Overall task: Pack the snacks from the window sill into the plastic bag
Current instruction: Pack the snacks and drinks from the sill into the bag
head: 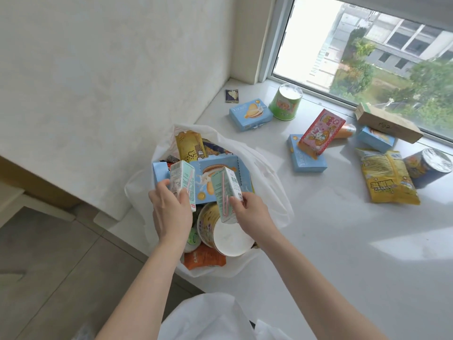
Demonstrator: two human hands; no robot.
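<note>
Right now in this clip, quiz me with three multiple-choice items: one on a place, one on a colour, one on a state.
1. Where does the plastic bag sit?
A. On the floor
B. At the sill's left edge
C. Hung from the window

2. What colour is the cup standing nearest the window frame?
A. Green
B. Red
C. Black

3. What are the hands doing?
A. Both rest flat on the sill
B. One ties the bag's handles
C. Each holds a small drink carton over the bag

Answers:
1 B: the bag rests on the white window sill by its left edge.
2 A: its wall is green under a foil lid.
3 C: the left hand grips one carton and the right hand another.
</note>
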